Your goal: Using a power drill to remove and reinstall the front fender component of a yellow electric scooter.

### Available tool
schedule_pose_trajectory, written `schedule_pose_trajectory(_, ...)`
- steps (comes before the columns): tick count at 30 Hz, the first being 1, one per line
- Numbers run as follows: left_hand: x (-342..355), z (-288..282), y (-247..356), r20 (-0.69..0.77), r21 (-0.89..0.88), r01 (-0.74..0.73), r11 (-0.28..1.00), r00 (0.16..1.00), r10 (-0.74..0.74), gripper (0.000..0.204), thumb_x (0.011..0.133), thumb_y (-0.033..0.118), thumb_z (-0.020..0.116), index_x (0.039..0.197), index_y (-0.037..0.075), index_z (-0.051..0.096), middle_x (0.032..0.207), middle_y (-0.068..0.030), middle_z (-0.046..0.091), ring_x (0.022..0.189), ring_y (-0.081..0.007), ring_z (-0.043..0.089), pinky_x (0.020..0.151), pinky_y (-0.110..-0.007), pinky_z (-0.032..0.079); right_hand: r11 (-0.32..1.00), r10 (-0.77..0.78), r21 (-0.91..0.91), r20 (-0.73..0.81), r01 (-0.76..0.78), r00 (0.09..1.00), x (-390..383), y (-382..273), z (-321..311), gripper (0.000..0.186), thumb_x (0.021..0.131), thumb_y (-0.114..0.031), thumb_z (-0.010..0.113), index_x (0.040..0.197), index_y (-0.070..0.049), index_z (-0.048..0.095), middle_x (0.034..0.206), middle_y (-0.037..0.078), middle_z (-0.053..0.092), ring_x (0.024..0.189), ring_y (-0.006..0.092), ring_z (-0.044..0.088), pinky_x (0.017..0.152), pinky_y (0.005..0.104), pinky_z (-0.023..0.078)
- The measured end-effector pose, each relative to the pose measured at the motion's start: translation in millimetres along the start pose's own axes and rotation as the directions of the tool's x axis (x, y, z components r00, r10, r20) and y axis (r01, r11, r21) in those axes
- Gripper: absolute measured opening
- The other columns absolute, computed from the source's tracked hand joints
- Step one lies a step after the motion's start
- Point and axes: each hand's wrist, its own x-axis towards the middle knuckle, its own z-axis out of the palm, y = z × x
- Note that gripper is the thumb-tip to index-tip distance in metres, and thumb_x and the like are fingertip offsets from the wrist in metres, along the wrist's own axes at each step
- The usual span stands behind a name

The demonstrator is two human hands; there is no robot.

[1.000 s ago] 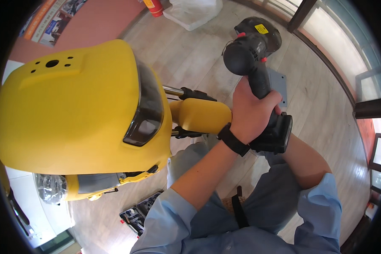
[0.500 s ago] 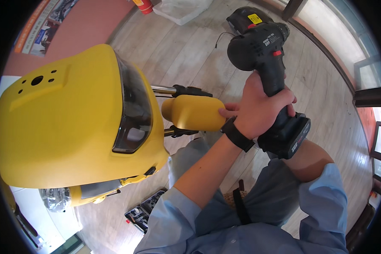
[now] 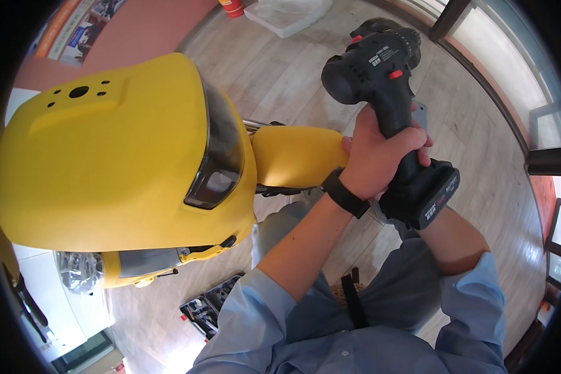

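My left hand (image 3: 383, 149), with a black band on its wrist, is wrapped round the handle of a black cordless drill (image 3: 371, 68). The drill's chuck points away to the upper right, and its battery hangs below the hand. Behind the left wrist, mostly hidden, my right hand (image 3: 347, 144) has its fingertips on the end of a yellow fender (image 3: 299, 156). That fender lies against the front of a scooter's large yellow body shell (image 3: 106, 168), beside a dark clear headlight cover (image 3: 221, 149). Part of a metal fork tube (image 3: 262, 124) shows behind the fender.
An open tool case (image 3: 209, 305) lies on the wooden floor at lower left. Beyond the drill is a dark object (image 3: 374, 26), partly covered. A clear plastic bag (image 3: 287, 15) and a red cylinder (image 3: 232, 7) are at the far side. Glazed window frames (image 3: 498, 62) run along the right.
The yellow fender has turned and now looks broader, sitting closer against the shell and covering more of the fork. The drill has tilted slightly left. The view has shifted a little.
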Motion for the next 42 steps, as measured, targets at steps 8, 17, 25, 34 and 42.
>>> schedule_pose_trajectory(8,-4.1,4.2,5.1,0.047,-0.049,-0.033,0.998,0.998,0.035,0.04,0.077,0.005,0.061,0.112,-0.006,0.047,0.079,-0.0153,0.062,0.061,-0.0188,0.062,0.061,-0.03,0.052,0.998,-0.066,-0.006,-0.12,0.065,0.991,5.5,13.7,28.6,0.035,0.097,-0.023,0.033,0.113,-0.001,0.055,0.116,0.016,0.058,0.102,0.0265,0.06,0.091,0.0386,0.047)
schedule_pose_trajectory(17,-5.2,3.3,0.5,0.068,0.061,-0.016,0.998,0.998,0.012,0.041,0.076,0.007,0.061,0.112,-0.008,0.047,0.078,-0.0157,0.062,0.061,-0.0186,0.062,0.062,-0.03,0.051,0.988,-0.146,0.012,-0.257,0.154,0.955,11.2,2.7,31.9,0.035,0.097,-0.023,0.032,0.114,-0.001,0.054,0.117,0.017,0.058,0.103,0.0272,0.059,0.091,0.0392,0.047)
schedule_pose_trajectory(25,-8.3,2.0,11.2,0.029,0.046,0.063,0.997,0.997,-0.065,0.042,0.078,0.01,0.06,0.114,-0.007,0.047,0.078,-0.0143,0.062,0.061,-0.0176,0.061,0.06,-0.029,0.052,0.973,-0.2,0.03,-0.378,0.228,0.904,-6.1,41.8,41.9,0.036,0.098,-0.023,0.031,0.115,-0.001,0.054,0.118,0.017,0.057,0.104,0.0279,0.059,0.092,0.0398,0.047)
schedule_pose_trajectory(34,-10.1,2.3,6.9,0.065,0.034,0.055,0.998,0.996,-0.057,0.041,0.078,0.008,0.06,0.113,-0.006,0.047,0.079,-0.0156,0.063,0.063,-0.0188,0.063,0.061,-0.031,0.052,0.958,-0.243,0.022,-0.466,0.285,0.851,-10.3,46.2,42.3,0.037,0.098,-0.023,0.031,0.117,0.0,0.053,0.119,0.017,0.057,0.105,0.0287,0.059,0.092,0.0404,0.047)
schedule_pose_trajectory(42,-4.4,17.0,-9.6,0.081,-0.022,0.134,0.991,0.988,-0.132,0.041,0.078,0.007,0.06,0.113,-0.007,0.046,0.079,-0.0152,0.063,0.063,-0.0197,0.063,0.064,-0.031,0.052,0.937,-0.3,-0.014,-0.545,0.349,0.783,-38.6,15.0,24.1,0.037,0.098,-0.023,0.03,0.118,0.0,0.052,0.12,0.018,0.057,0.107,0.0294,0.059,0.093,0.041,0.047)
